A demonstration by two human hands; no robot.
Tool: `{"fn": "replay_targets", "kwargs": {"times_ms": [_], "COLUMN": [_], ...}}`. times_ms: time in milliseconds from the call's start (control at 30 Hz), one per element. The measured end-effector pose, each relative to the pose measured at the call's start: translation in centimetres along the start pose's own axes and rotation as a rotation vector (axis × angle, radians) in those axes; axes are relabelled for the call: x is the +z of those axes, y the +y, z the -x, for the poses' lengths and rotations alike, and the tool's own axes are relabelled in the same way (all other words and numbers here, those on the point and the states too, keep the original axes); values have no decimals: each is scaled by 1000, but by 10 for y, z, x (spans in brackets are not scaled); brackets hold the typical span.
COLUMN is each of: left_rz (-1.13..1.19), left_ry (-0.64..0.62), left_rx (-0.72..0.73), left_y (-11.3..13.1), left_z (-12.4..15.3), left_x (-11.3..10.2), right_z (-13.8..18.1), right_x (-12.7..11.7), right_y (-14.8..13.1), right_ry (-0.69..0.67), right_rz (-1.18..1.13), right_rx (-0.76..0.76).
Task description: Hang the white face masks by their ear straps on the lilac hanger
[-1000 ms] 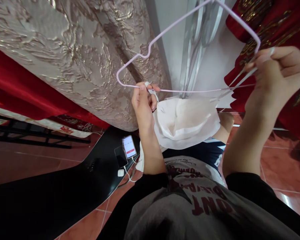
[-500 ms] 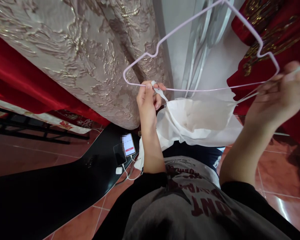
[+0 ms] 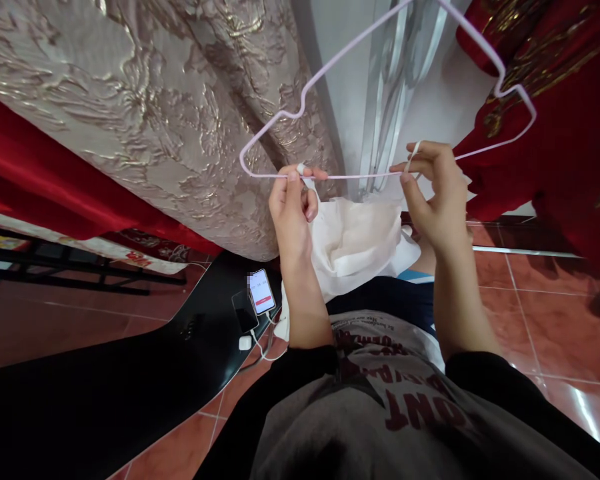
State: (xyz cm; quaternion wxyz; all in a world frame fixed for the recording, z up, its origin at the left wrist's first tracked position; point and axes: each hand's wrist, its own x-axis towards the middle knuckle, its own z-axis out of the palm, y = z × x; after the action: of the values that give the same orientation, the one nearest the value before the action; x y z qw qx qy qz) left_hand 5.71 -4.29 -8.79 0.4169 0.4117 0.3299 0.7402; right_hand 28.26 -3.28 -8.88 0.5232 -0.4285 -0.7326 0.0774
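A pale purple clothes hanger (image 3: 349, 60) is held up in front of me, its hook end out of view at the top. My left hand (image 3: 295, 200) pinches the left part of its bottom bar, with a white strap over the fingers. Further right along the same bar, my right hand (image 3: 434, 187) pinches a second thin white strap (image 3: 413, 156), its other fingers loosely spread. From the straps hangs a white, slightly sheer garment (image 3: 353, 237), bunched over my lap. I cannot tell how the right strap joins it behind the hand.
Beige embossed fabric (image 3: 145, 100) hangs at the left, with red cloth (image 3: 55, 173) beside it. Gold-trimmed red fabric (image 3: 570, 113) hangs at the right. A black glossy surface (image 3: 105, 400) bears a lit phone (image 3: 261, 291), a dark phone (image 3: 245, 311) and white cables. The floor (image 3: 545, 320) is red tile.
My right hand has moved left from the hanger's right corner toward the middle of the bottom bar, bringing its strap along. The garment has narrowed and slackened. The hanger has shifted slightly left.
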Motion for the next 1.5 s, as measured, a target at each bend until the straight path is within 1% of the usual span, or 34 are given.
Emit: {"fn": "replay_targets", "kwargs": {"times_ms": [100,167,267,367,467,533,567,600,633,767,867,933,1000,1100,1133,1200,1267,1300,1333,1367,1433,1500], "left_rz": [-48,-60,-45,-56,-93,-130,-164,-211,-273,-553,-713,-786,-839,-780,-720,-552,-314,-175,-58,2,0,-12], "left_ry": [62,129,222,244,290,321,317,290,237,-55,-196,-254,-285,-291,-269,-146,99,194,243,253,270,249], "left_rx": [-28,0,167,347,456,520,546,565,570,578,637,634,584,492,468,420,340,266,188,140,147,177], "left_y": [-5,-6,-2,11,25,31,34,36,37,43,48,51,53,46,40,24,5,-5,-14,-21,-30,-32], "left_z": [1,-1,-8,-18,-27,-32,-34,-36,-39,-54,-67,-75,-81,-84,-83,-76,-61,-52,-42,-33,-19,-12], "left_x": [0,-5,-21,-36,-43,-43,-43,-43,-43,-40,-30,-21,-15,-16,-19,-25,-25,-22,-18,-12,0,9], "right_z": [3,6,10,12,14,16,16,17,17,18,17,18,19,20,21,21,20,20,19,17,15,13], "right_x": [2,3,5,9,13,14,15,15,15,16,15,14,12,10,9,10,12,14,15,17,20,21], "right_y": [-3,-5,-6,-8,-12,-14,-14,-14,-13,-8,-6,-6,-7,-8,-8,-8,-8,-9,-10,-12,-17,-21], "right_ry": [57,104,157,195,193,176,171,167,165,161,171,176,164,150,153,172,203,217,225,231,243,298], "right_rz": [28,16,-24,-69,-64,-40,-31,-29,-32,-37,-22,-21,-21,-28,-36,-55,-68,-72,-79,-91,-148,-246], "right_rx": [27,50,69,68,57,51,47,45,44,38,51,64,64,63,64,68,66,64,62,59,43,25]}}
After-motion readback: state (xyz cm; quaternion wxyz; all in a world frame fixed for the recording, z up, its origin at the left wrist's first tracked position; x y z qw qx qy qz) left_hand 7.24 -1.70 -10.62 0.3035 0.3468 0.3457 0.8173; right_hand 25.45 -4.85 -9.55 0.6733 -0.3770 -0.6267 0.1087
